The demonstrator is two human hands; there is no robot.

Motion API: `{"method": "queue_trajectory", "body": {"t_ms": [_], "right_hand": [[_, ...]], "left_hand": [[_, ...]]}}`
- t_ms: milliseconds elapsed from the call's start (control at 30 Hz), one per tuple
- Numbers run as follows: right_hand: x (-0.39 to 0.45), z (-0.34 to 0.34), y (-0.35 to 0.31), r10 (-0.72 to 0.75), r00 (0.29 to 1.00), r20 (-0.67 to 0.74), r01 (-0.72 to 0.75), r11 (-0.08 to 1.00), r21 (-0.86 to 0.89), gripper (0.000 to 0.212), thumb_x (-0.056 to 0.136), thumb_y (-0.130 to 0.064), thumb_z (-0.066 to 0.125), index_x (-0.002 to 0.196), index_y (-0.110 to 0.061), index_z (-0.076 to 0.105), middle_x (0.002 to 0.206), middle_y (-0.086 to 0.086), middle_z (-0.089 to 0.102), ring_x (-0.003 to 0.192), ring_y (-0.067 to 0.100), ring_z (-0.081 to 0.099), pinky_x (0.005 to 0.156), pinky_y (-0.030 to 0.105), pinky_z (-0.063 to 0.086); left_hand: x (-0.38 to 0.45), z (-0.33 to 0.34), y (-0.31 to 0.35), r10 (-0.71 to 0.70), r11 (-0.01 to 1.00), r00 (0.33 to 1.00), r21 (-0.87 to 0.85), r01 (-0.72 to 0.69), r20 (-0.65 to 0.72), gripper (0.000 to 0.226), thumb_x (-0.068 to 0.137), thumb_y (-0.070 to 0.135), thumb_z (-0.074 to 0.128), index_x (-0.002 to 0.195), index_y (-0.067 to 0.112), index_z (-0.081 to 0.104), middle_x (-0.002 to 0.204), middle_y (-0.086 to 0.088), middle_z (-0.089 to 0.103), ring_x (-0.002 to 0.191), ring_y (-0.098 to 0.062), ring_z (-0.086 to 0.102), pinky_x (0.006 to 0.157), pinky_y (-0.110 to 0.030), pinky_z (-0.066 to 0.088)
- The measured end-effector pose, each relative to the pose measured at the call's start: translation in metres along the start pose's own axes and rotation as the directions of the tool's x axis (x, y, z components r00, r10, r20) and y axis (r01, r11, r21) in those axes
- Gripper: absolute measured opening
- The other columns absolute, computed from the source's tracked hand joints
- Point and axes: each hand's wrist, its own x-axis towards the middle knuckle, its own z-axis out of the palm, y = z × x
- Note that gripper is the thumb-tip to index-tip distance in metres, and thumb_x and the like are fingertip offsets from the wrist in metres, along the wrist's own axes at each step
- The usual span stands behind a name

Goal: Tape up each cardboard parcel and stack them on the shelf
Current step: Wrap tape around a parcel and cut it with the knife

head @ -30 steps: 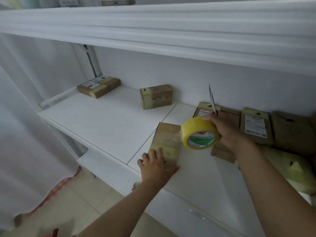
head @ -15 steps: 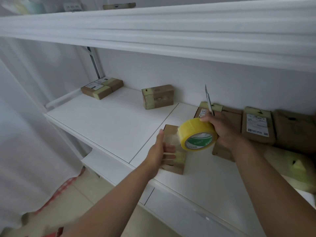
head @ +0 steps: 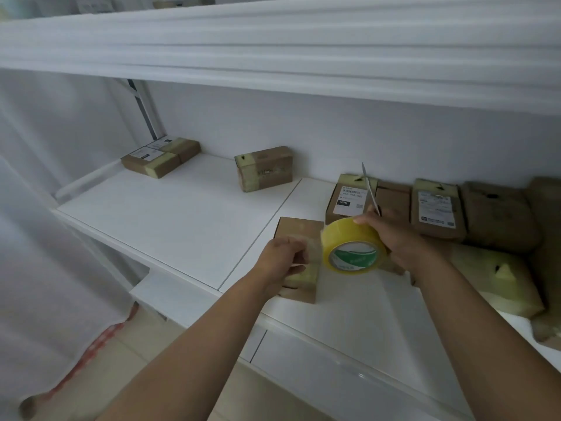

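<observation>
A small brown cardboard parcel [head: 299, 229] lies on the white shelf [head: 182, 226] near its front edge, with yellowish tape across its top. My left hand [head: 280, 259] sits over it, its curled fingers pinching the free end of a clear tape strip [head: 314, 249]. That strip runs to the yellow tape roll [head: 353, 249], which my right hand [head: 397, 235] grips just right of the parcel. The same hand also holds a thin knife blade [head: 369, 189] that points up.
Two labelled parcels [head: 161, 156] lie at the shelf's far left and one parcel [head: 264, 168] stands by the back wall. Several more parcels [head: 434, 208] crowd the right side, one wrapped in yellow tape [head: 491, 278]. An upper shelf [head: 273, 56] overhangs. A white curtain [head: 45, 238] hangs left.
My left hand left the parcel's near end, moved up over it and curled onto the tape strip. The roll in my right hand moved slightly left toward the parcel.
</observation>
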Motion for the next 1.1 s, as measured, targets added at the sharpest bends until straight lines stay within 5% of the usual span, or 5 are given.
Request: {"method": "queue_trajectory", "body": {"t_ms": [233, 533, 667, 933, 1100], "right_hand": [[-0.015, 0.003, 0.005, -0.048, 0.997, -0.062, 0.028, 0.955, -0.294, 0.038, 0.086, -0.029, 0.070, 0.071, -0.023, 0.036, 0.066, -0.002, 0.035, 0.062, 0.014, 0.037, 0.061, 0.032, 0.029], [-0.022, 0.000, 0.036, 0.063, 0.998, -0.018, -0.064, 0.888, -0.455, 0.039, 0.087, -0.024, 0.069, 0.073, -0.021, 0.032, 0.067, -0.003, 0.031, 0.063, 0.016, 0.032, 0.059, 0.032, 0.026], [-0.022, -0.009, 0.041, 0.077, 0.997, -0.024, -0.079, 0.869, -0.489, 0.039, 0.088, -0.023, 0.068, 0.071, -0.021, 0.034, 0.066, -0.003, 0.033, 0.061, 0.014, 0.034, 0.057, 0.030, 0.026], [-0.024, -0.015, 0.039, 0.149, 0.985, -0.089, -0.170, 0.736, -0.655, 0.042, 0.104, -0.046, 0.037, 0.106, -0.013, 0.062, 0.099, 0.007, 0.054, 0.100, 0.029, 0.055, 0.078, 0.033, 0.037], [-0.014, -0.012, 0.049, 0.072, 0.982, -0.177, -0.180, 0.649, -0.739, 0.041, 0.093, -0.051, 0.033, 0.100, -0.018, 0.057, 0.096, 0.007, 0.064, 0.087, 0.028, 0.060, 0.076, 0.038, 0.048]], "left_hand": [[0.013, -0.016, 0.006, 0.106, 0.947, 0.986, 0.316, -0.062, -0.126, 0.027, 0.096, 0.009, 0.052, 0.069, 0.013, 0.054, 0.071, -0.004, 0.056, 0.066, -0.015, 0.053, 0.065, -0.028, 0.052], [0.018, -0.023, -0.007, -0.020, 0.949, 1.000, 0.314, 0.018, 0.004, 0.017, 0.099, 0.023, 0.056, 0.096, 0.008, 0.063, 0.084, -0.003, 0.063, 0.075, -0.013, 0.060, 0.068, -0.026, 0.055], [0.020, -0.009, -0.013, -0.004, 0.957, 1.000, 0.291, 0.004, -0.001, 0.019, 0.098, 0.023, 0.057, 0.087, 0.009, 0.063, 0.086, -0.006, 0.066, 0.078, -0.017, 0.062, 0.081, -0.034, 0.058], [0.018, 0.006, -0.009, 0.031, 0.931, 0.997, 0.362, -0.052, 0.063, 0.022, 0.091, 0.010, 0.068, 0.072, 0.011, 0.056, 0.062, -0.004, 0.058, 0.056, -0.016, 0.050, 0.061, -0.029, 0.047], [0.017, 0.004, -0.013, 0.050, 0.942, 0.997, 0.327, -0.067, 0.061, 0.016, 0.092, 0.009, 0.067, 0.082, 0.009, 0.055, 0.061, -0.003, 0.057, 0.049, -0.010, 0.049, 0.054, -0.023, 0.044]]}}
